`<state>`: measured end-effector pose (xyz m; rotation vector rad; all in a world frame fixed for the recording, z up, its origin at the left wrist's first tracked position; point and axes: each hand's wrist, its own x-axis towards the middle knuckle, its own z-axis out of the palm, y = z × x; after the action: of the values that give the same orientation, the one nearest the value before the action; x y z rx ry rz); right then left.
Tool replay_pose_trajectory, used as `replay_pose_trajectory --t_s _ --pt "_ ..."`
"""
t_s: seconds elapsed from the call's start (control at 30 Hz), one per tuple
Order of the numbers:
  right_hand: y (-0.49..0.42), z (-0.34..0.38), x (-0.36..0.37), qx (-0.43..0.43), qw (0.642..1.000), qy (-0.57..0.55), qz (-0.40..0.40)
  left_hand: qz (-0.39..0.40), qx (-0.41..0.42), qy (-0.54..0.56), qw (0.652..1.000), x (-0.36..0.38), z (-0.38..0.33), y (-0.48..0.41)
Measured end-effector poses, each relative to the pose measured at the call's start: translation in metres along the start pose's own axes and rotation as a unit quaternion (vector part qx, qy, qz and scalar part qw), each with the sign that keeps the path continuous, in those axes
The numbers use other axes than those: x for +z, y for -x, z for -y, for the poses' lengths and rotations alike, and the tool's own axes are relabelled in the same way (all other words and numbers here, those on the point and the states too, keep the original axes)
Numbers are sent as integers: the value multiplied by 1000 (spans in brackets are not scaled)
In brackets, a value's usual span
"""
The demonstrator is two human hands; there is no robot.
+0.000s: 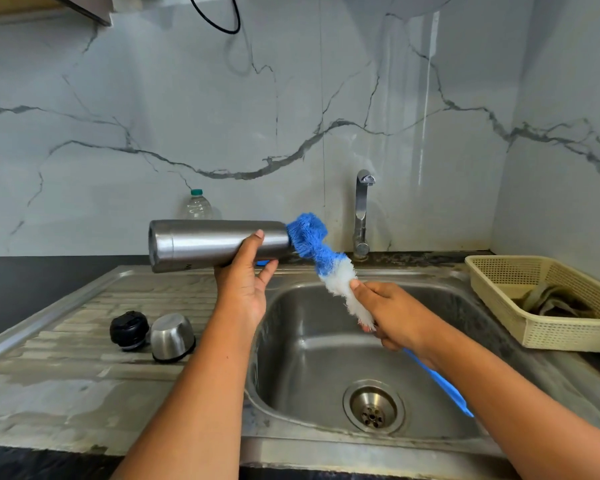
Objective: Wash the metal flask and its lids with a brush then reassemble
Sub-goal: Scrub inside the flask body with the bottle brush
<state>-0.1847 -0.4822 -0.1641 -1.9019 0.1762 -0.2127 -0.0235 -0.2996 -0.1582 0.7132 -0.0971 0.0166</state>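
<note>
My left hand (245, 275) grips the metal flask (201, 244) from below and holds it sideways above the sink's left rim, mouth pointing right. My right hand (387, 315) grips a bottle brush (321, 259) at the base of its bristles. The blue bristle tip sits at the flask's mouth, the white bristles trail toward my hand, and the blue handle (440, 382) runs down over the basin. On the drainboard lie a black inner lid (129, 330) and a steel cup lid (172, 337), side by side.
The steel sink (326, 355) with its drain (373, 407) is below my hands. A tap (362, 216) stands at the back, no water running. A cream plastic basket (541, 327) with a cloth sits at right. A plastic bottle (197, 204) stands against the marble wall.
</note>
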Motion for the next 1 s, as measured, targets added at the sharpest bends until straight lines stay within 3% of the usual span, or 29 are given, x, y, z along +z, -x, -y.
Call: replay_pose_trajectory --t_s 0.13,0.23,0.37,0.57,0.7,0.83,1.0 --pt "-3 5 10 -6 999 -43 -8 27 -16 -15 999 3 4 4" --pt "-7 6 10 -8 999 -16 -26 23 -13 -57 998 4 10 8" --pt "1 -1 5 1 1000 -8 15 16 0 -2 1000 -2 -2 -3" --pt "-9 3 4 -7 997 70 -41 49 1 -91 995 2 4 7" --pt "-5 -1 4 -13 997 73 -20 6 7 -29 1000 -3 -6 -2" --pt "-12 3 8 -22 996 81 -44 13 -7 -58 998 6 3 9" --pt "-6 -1 8 -54 989 132 -38 -15 -4 41 999 3 -10 7"
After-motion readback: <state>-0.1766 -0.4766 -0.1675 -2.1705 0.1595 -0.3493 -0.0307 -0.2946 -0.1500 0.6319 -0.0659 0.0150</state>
